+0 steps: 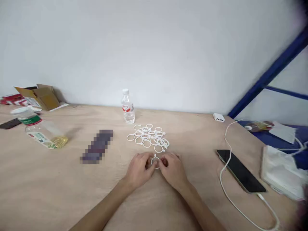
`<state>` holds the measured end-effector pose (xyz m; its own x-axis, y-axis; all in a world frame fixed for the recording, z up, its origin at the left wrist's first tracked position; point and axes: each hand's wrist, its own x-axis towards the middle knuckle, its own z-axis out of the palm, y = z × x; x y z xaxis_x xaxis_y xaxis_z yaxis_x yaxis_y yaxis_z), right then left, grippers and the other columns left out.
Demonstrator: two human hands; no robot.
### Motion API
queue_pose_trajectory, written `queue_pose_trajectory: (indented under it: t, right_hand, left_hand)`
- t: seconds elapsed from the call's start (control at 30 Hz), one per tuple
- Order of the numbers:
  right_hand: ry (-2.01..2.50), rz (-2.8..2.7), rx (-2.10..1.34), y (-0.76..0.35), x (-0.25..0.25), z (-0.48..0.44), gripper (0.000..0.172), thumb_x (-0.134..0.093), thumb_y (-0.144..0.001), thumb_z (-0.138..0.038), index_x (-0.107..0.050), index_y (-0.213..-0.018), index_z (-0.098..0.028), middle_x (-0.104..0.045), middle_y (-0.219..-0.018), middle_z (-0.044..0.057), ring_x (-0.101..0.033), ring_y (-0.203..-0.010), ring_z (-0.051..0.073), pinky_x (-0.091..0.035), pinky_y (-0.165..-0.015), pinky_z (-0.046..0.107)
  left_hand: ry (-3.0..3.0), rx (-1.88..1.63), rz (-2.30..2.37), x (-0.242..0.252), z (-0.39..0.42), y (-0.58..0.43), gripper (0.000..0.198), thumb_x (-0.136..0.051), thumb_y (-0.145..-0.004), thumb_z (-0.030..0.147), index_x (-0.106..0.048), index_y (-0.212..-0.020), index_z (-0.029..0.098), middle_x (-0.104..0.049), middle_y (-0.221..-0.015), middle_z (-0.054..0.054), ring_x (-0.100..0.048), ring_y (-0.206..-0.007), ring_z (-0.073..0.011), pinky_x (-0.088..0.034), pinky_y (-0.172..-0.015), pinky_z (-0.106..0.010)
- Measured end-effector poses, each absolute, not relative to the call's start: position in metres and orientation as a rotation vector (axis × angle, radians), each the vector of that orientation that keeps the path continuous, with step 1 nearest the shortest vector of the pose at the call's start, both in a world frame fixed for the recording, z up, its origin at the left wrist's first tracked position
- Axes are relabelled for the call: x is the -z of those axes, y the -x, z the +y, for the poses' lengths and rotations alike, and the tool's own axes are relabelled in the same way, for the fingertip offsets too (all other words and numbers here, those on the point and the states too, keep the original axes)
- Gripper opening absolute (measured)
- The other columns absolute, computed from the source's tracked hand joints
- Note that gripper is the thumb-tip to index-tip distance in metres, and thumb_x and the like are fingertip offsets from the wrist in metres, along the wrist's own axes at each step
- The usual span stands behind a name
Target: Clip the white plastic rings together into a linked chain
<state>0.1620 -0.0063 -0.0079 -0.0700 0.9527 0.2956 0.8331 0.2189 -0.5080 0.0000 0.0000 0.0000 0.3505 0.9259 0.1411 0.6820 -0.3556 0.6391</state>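
Note:
Between my two hands is one white curtain ring [155, 156], with its small knob pointing away from me. My left hand [139, 170] pinches the ring's left side between thumb and fingers. On the opposite side, my right hand [173, 170] grips the same ring, thumb close to the other thumb. Just beyond my fingertips lies a loose pile of similar white rings [146, 143], several of them overlapping. Parts of the held ring are hidden behind my fingers.
A small water bottle [128, 107] stands behind the pile. Leftward are a tilted large bottle [39, 131], a pixelated dark item [97, 147] and an open cardboard box [45, 98]. To the right lie a phone [240, 170], its white cable [221, 179], a charger [218, 117] and a tissue pack [281, 173].

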Motion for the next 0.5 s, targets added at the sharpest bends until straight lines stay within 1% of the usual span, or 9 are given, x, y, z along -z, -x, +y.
queue_pose_trajectory:
  t: [0.13, 0.43, 0.5]
  right_hand:
    - [1.618, -1.925, -0.272, -0.1613, 0.0155, -0.0076, 0.014, -0.056, -0.078, -0.016, -0.057, -0.065, -0.019, -0.061, -0.062, 0.0, -0.055, -0.069, 0.018, -0.03, -0.074, 0.033]
    - [1.594, -1.911, -0.241, -0.1618, 0.0196, -0.0075, 0.012, -0.055, -0.074, -0.014, -0.055, -0.063, -0.019, -0.059, -0.059, -0.002, -0.055, -0.065, 0.017, -0.03, -0.072, 0.033]
    - [1.587, -1.911, -0.221, -0.1616, 0.0192, -0.0077, 0.012, -0.055, -0.074, -0.015, -0.055, -0.062, -0.019, -0.059, -0.059, -0.002, -0.055, -0.064, 0.017, -0.03, -0.073, 0.033]
  left_hand:
    - [-2.117, -0.693, 1.393, -0.0023, 0.0005, -0.0001, 0.014, -0.05, -0.083, 0.021, -0.062, -0.088, 0.019, -0.06, -0.07, 0.0, -0.053, -0.066, -0.0164, -0.038, -0.069, -0.029]
    - [-2.075, -0.731, 1.362, 0.0001, 0.0022, 0.0006, 0.018, -0.05, -0.081, 0.016, -0.064, -0.091, 0.019, -0.062, -0.073, 0.0, -0.056, -0.07, -0.0157, -0.039, -0.074, -0.03]
    - [-2.08, -0.735, 1.36, 0.0006, 0.0026, 0.0008, 0.017, -0.05, -0.081, 0.016, -0.064, -0.09, 0.019, -0.063, -0.074, 0.0, -0.056, -0.071, -0.0158, -0.039, -0.074, -0.03]
